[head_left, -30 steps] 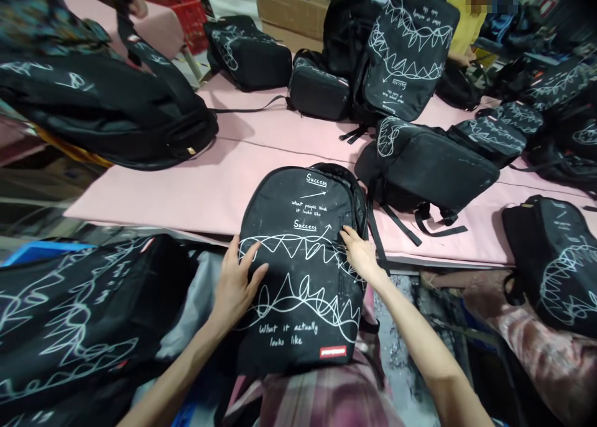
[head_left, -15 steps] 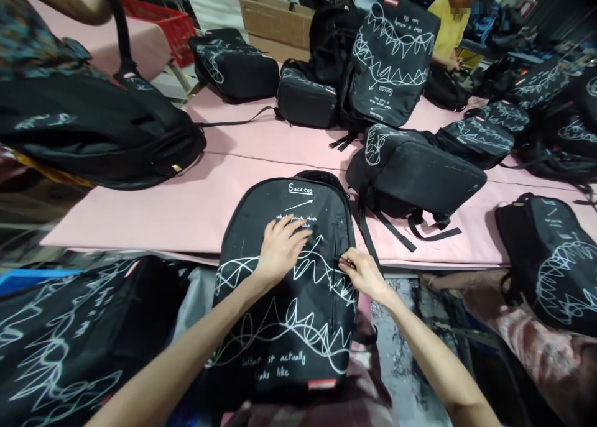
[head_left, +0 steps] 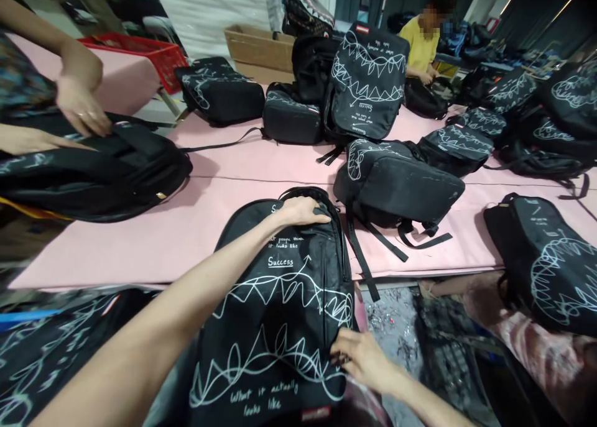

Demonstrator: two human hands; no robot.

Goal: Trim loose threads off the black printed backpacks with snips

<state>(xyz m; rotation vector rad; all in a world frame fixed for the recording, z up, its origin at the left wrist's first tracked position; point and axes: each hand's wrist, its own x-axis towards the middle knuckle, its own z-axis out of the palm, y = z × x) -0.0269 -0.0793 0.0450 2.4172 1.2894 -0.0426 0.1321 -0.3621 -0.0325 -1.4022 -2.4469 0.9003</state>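
Note:
A black backpack with white scribble print and the word "Success" lies face up in front of me, its top on the edge of the pink table. My left hand reaches far forward and its fingers curl over the bag's top by the carry handle. My right hand is low at the bag's right side, fingers pinched at the zipper edge; what they hold is too small to make out.
Several more black printed backpacks cover the table's far and right parts. On the left another person's hands handle a black bag. A red crate and a cardboard box stand behind. A seated person in yellow is at the back.
My left hand slid from the bag's middle up to its top. My right hand moved down along the bag's right edge toward me. The view tilted up slightly.

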